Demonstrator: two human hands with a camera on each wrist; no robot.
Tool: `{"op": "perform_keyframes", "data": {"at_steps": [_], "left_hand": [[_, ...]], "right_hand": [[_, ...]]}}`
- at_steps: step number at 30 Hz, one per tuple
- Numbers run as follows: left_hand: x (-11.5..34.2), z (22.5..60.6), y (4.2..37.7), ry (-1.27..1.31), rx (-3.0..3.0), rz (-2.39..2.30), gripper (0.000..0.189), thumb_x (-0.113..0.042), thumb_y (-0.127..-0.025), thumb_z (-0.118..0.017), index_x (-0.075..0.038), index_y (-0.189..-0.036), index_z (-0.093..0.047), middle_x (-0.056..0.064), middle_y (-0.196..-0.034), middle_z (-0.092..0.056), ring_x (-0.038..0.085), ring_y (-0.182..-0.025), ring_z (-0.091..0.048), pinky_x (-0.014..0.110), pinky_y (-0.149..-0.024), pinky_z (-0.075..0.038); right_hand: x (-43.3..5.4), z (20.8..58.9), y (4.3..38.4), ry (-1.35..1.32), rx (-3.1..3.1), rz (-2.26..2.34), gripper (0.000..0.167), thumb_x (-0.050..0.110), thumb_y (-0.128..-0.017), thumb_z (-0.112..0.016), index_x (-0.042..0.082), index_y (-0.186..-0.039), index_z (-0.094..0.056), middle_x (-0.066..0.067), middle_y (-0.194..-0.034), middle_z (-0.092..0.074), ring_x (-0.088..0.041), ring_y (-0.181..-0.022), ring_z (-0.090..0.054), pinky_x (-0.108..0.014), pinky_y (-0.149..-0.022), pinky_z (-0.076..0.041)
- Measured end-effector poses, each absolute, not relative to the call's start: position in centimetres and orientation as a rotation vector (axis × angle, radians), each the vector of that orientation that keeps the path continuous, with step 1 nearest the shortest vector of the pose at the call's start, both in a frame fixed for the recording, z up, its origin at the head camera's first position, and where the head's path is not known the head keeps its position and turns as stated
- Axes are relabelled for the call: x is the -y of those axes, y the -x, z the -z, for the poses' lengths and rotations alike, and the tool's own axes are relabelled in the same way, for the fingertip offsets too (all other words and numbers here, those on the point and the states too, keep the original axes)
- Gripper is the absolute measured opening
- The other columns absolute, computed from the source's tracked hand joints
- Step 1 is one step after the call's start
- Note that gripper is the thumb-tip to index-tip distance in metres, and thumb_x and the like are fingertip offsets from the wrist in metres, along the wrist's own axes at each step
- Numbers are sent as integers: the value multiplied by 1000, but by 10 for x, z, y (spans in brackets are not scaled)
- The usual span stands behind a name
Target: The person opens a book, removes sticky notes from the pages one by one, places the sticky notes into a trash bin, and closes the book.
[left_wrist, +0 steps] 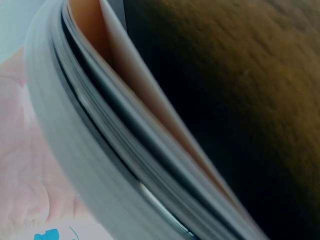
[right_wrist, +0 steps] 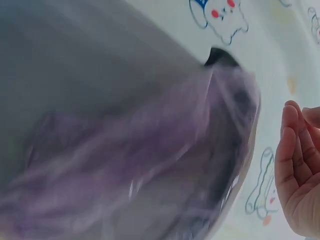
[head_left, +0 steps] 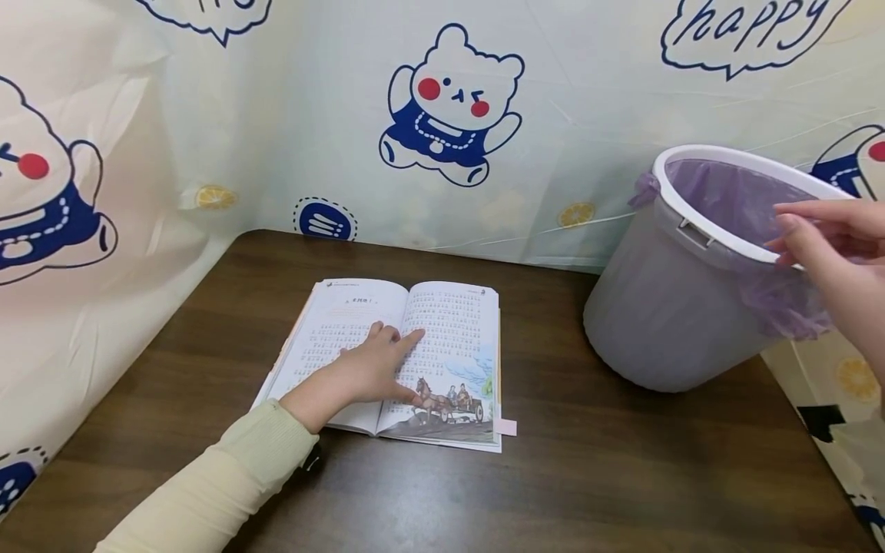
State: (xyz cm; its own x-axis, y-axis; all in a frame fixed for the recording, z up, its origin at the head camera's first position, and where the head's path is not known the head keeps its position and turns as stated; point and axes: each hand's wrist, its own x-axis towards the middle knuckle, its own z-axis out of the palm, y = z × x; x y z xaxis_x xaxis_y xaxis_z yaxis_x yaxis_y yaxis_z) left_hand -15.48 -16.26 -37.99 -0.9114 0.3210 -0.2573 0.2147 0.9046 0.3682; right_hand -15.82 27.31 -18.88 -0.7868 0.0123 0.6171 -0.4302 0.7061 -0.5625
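An open book (head_left: 449,315) with printed text and a horse-cart picture lies on the brown table. My left hand (head_left: 366,369) rests on its pages across the centre fold, thumb and fingers spread. Close up in the left wrist view are the book's page edges (left_wrist: 125,150); the hand is out of that view. Over the near rim of a grey bin (head_left: 664,307) is my right hand (head_left: 843,246), its thumb close to the index finger. Nothing shows between the fingers. The right wrist view has this hand (right_wrist: 305,175) beside the bin's purple liner bag (right_wrist: 150,140).
The bin stands tilted at the table's right side, its white rim (head_left: 733,238) holding the bag folded outward. A pink tab (head_left: 507,427) sticks out from the book's right edge. Patterned cloth (head_left: 311,115) hangs behind and on the left of the table (head_left: 553,484).
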Motion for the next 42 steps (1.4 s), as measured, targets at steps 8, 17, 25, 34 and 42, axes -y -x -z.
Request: {"op": "perform_keyframes", "data": {"at_steps": [8,17,25,34,42], "left_hand": [[163,379,155,-391,-2757,-487,102,-46,-80,-87,-13,-161,-34,24,-147,-43,40,-136,-34,83,-87,-38],[161,378,156,-395,-2756,-492,102,-47,-80,-87,-13,-161,-34,24,-147,-43,41,-137,-34,82,-88,-38],[161,378,153,-383,-2737,-506,103,-46,-81,-87,-13,-162,-33,24,-147,-42,41,-137,-33,79,-88,-41],[162,378,153,-387,-2745,-489,105,-46,-80,-88,-13,-162,-32,24,-147,-43,41,-136,-34,74,-86,-46],[162,377,154,-389,-2743,-486,105,-47,-80,-87,-12,-162,-32,25,-147,-42,41,-137,-33,75,-86,-46]], "right_hand": [[-242,196,155,-485,2307,-863,17,2,-93,-74,0,-109,-79,33,-80,-62,11,-70,-58,-1,-70,-43],[-222,218,162,-785,2195,-862,23,-21,-77,-76,-8,-96,-78,25,-84,-69,14,-71,-63,-3,-70,-47],[-209,244,165,-905,2226,-807,27,-19,-75,-77,-1,-95,-80,5,-78,-74,15,-73,-62,-4,-68,-47],[-195,279,164,-978,2354,-791,26,-11,-78,-80,10,-94,-81,4,-81,-76,7,-64,-60,-8,-63,-48],[-187,306,164,-1001,2468,-900,24,-9,-81,-80,10,-96,-80,12,-72,-70,2,-58,-59,-15,-53,-48]]}}
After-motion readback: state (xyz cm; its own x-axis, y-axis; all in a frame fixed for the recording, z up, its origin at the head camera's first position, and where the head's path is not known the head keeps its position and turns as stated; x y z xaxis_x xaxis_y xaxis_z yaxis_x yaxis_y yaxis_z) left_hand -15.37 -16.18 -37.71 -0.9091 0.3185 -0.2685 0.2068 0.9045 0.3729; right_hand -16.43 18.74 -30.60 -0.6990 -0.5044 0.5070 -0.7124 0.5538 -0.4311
